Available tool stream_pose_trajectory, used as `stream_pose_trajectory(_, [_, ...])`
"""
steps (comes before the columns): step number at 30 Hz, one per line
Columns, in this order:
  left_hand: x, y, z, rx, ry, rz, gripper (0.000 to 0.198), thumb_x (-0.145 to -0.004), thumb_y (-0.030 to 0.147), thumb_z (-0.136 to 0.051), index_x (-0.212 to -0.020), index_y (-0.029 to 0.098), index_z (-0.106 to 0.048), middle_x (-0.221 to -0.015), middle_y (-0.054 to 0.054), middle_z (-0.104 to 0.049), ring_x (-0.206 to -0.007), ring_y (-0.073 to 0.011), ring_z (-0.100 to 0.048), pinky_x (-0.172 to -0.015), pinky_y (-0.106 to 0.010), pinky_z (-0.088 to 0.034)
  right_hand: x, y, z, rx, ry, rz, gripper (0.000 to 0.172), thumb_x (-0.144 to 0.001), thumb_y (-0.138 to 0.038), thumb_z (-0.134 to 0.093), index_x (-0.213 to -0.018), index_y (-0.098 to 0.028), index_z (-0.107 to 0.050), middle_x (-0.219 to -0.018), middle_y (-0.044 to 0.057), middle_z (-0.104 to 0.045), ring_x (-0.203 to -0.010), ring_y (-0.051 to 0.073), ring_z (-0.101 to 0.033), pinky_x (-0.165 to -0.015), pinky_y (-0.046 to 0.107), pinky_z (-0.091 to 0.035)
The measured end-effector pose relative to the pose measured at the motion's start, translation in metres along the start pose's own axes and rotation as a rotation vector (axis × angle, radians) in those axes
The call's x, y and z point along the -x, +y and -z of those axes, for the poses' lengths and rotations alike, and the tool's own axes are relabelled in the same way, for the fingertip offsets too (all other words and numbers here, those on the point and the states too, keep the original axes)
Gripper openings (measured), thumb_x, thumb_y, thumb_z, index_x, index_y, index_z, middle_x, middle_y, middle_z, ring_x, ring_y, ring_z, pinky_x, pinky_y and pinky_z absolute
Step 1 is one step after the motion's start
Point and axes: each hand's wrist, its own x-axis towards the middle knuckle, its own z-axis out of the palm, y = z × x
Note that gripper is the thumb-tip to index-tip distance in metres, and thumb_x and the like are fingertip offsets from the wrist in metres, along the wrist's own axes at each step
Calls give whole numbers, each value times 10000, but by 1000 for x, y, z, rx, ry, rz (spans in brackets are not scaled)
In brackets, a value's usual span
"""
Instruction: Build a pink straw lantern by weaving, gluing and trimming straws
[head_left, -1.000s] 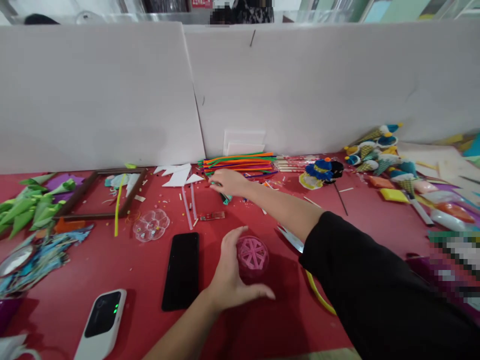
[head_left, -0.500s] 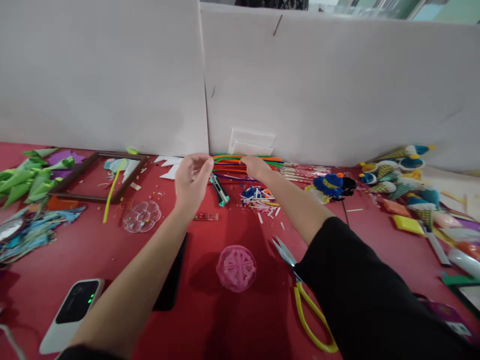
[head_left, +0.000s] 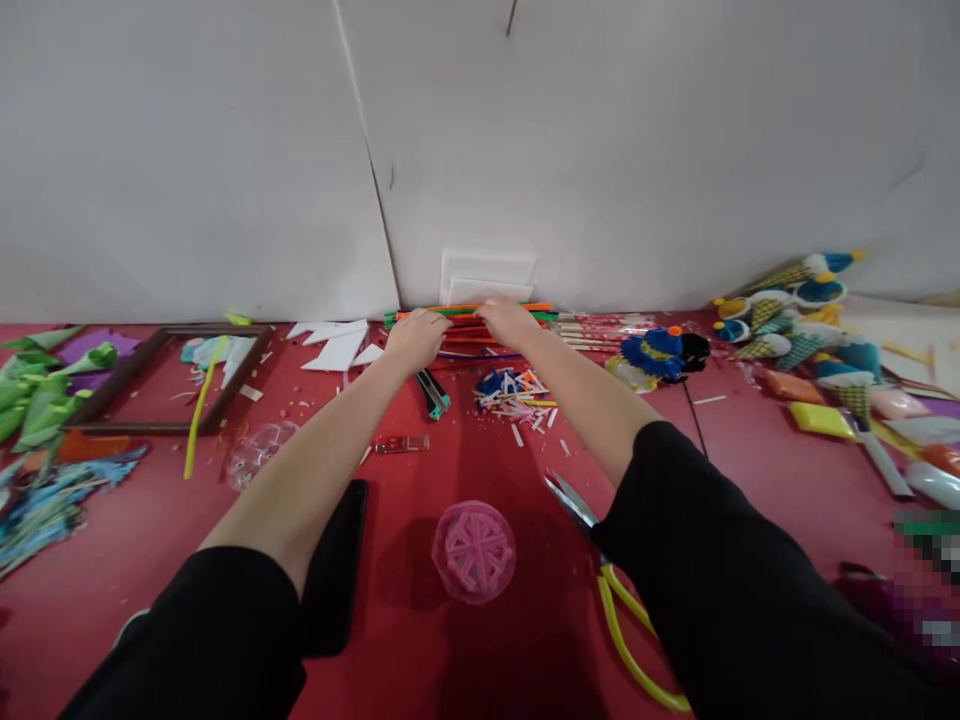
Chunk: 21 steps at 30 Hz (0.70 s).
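Note:
A bundle of long thin colored strips, orange, green and blue [head_left: 469, 338], lies along the foot of the white board. My left hand [head_left: 418, 338] is at the bundle's left part, its fingers curled down onto the strips. At the bundle's right part my right hand [head_left: 510, 322] has its fingers bent over the strips. Both hands' fingertips are too small and hidden to show what they pinch. A utility knife [head_left: 433, 393] lies just below my left hand. Small cut pieces [head_left: 517, 390] are heaped below my right hand.
A round pink piece [head_left: 474, 552] sits at front center, between a black phone [head_left: 339, 570] and yellow-handled scissors [head_left: 626, 620]. A brown frame [head_left: 139, 372] lies left. Blue flowers [head_left: 651, 355] and cone-shaped figures [head_left: 787, 320] are at the right. White board [head_left: 615, 150] stands behind.
My left hand has moved from above the table down onto the left part of the bundle, its fingers now curled. My right hand stays at the bundle. The camera view has tilted slightly.

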Motion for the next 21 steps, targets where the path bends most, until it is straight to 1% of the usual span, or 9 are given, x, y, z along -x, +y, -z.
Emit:
stream_pose_trajectory(3, [3, 8, -9, 3, -27, -45, 373, -955, 217, -528, -1306, 201, -650, -1349, -95, -685, -1307, -264, -567, -1155, -414, -412, 3, -4, 3, 14, -3, -5, 416, -982, -93, -379, -1257, -121, -690, -1318, 173, -676, -1229, 275, -612, -1063, 384, -460])
stream_pose_trajectory(5, [6, 12, -14, 8, -10, -42, 425, -981, 250, -499, -1390, 168, -585, -1429, -115, -630, -1376, -267, -509, -1202, -420, -355, 5, -10, 3, 24, 10, -21, 413, -988, -96, -369, -1262, -109, -678, -1371, 192, -638, -1265, 295, -581, -1065, 407, -457])
stream_pose_trajectory(7, [8, 14, -18, 15, 12, -23, 457, -1006, 273, -459, -1437, 144, -534, -1487, -127, -579, -1413, -265, -472, -1220, -418, -327, 7, -17, 2, 34, 26, -44, 417, -998, -101, -344, -1261, -100, -668, -1415, 214, -597, -1298, 311, -549, -1067, 428, -456])
stream_pose_trajectory(10, [8, 13, -21, 25, 25, 8, 453, -1020, 297, -431, -1432, 139, -533, -1482, -134, -583, -1398, -265, -492, -1203, -428, -351, 6, -26, -1, 47, 39, -82, 410, -1000, -98, -335, -1239, -107, -667, -1417, 217, -587, -1314, 307, -531, -1065, 417, -457])
stream_pose_trajectory(14, [6, 11, -24, 28, 11, 8, 420, -1001, 308, -466, -1366, 142, -591, -1413, -140, -639, -1350, -277, -542, -1160, -437, -401, 0, -29, -3, 58, 44, -114, 380, -992, -101, -363, -1198, -141, -679, -1375, 190, -617, -1310, 295, -531, -1044, 389, -468])
stream_pose_trajectory(18, [5, 11, -25, 26, 1, 7, 399, -966, 276, -506, -1324, 148, -625, -1385, -141, -657, -1325, -283, -567, -1147, -435, -416, -5, -26, -4, 69, 46, -117, 345, -1018, -155, -380, -1135, -163, -704, -1319, 181, -650, -1280, 286, -562, -1032, 385, -479])
stream_pose_trajectory(21, [5, 12, -26, 30, -4, 14, 407, -949, 253, -513, -1323, 139, -628, -1380, -148, -658, -1320, -286, -571, -1149, -432, -415, -8, -23, -5, 83, 41, -132, 254, -1030, -245, -482, -1159, -160, -684, -1277, 141, -669, -1218, 259, -612, -1028, 429, -503])
